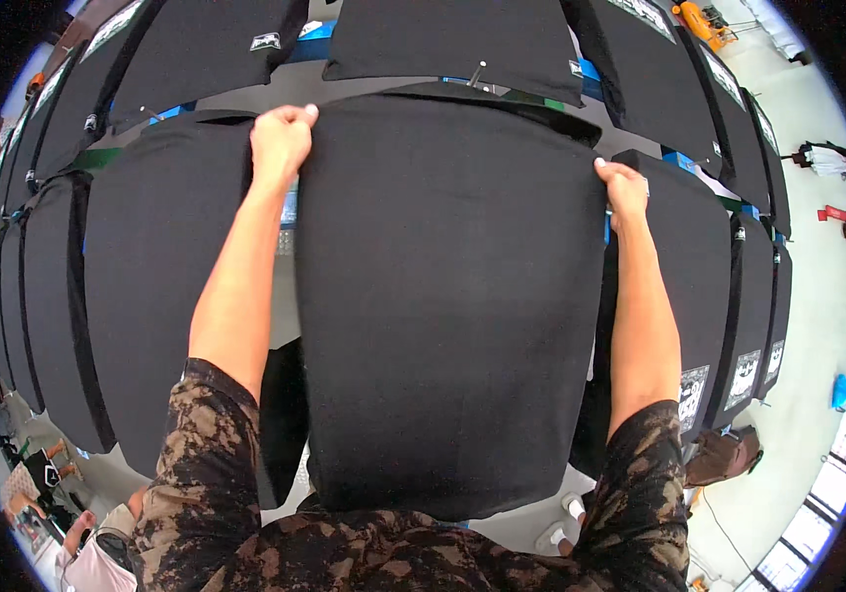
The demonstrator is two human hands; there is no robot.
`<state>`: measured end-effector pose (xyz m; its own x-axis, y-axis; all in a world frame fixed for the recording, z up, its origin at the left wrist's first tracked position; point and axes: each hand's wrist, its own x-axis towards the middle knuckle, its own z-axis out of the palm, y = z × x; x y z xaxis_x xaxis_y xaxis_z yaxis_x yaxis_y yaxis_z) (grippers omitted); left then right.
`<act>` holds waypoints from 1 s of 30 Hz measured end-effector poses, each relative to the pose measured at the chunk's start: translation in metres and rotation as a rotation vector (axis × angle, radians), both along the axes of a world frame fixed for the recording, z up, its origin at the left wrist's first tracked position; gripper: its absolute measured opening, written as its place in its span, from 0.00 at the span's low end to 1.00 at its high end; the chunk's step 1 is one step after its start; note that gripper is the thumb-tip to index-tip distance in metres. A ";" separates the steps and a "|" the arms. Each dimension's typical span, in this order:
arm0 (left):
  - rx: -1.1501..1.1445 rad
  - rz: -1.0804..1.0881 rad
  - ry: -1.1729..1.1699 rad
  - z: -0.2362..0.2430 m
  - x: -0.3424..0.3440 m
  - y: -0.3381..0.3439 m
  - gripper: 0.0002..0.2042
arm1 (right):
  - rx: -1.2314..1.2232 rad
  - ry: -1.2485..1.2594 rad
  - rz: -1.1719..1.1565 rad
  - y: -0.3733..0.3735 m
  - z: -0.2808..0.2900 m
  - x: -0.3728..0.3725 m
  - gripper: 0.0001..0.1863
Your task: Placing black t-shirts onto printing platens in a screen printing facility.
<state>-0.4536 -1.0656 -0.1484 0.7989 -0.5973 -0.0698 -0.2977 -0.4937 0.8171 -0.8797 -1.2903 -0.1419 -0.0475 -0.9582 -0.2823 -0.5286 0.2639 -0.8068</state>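
A black shirt [447, 296] lies spread over a long flat board straight in front of me. My left hand [283, 146] is closed at the shirt's far left corner, with the thumb pointing to the far side. At the right edge, a little nearer to me, my right hand [626, 189] pinches the cloth. Between the two hands the fabric is mostly smooth, and its far edge is partly lifted off the layer under it. The near end hangs close to my body. The board itself is hidden by the cloth.
More boards with black shirts stand left [161, 266] and right [674, 266], others in a far row [452, 39]. A metal pin [478, 73] sticks up beyond my shirt. An orange machine [704, 25] stands far right. Another person [97, 557] is at the lower left.
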 end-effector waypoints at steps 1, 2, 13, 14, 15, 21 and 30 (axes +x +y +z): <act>-0.067 0.007 -0.024 0.001 0.009 -0.008 0.16 | -0.134 -0.010 0.032 -0.008 0.002 0.003 0.15; -0.113 0.020 -0.037 0.001 0.019 -0.018 0.16 | -0.218 0.019 0.003 -0.016 0.003 0.007 0.16; 0.048 -0.170 0.228 -0.012 0.021 -0.001 0.22 | -0.062 0.016 0.143 0.007 -0.001 -0.014 0.20; 0.038 -0.195 0.283 -0.005 0.015 0.015 0.22 | -0.101 0.114 0.153 0.022 0.001 -0.025 0.21; 0.000 -0.188 0.189 0.000 0.005 0.035 0.22 | -0.245 0.162 0.167 0.045 0.001 -0.036 0.23; -0.085 -0.424 0.231 0.010 -0.106 0.238 0.17 | -0.541 0.135 0.331 0.262 0.000 -0.148 0.14; 0.368 -0.227 0.215 0.040 -0.258 0.468 0.17 | -0.146 0.167 -0.022 0.509 0.006 -0.239 0.17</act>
<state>-0.7119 -0.5972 -0.1088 0.5954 -0.6599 -0.4583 -0.2754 -0.7035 0.6552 -1.1184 -0.7811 -0.1361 -0.1031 -0.9865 -0.1273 -0.6533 0.1636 -0.7392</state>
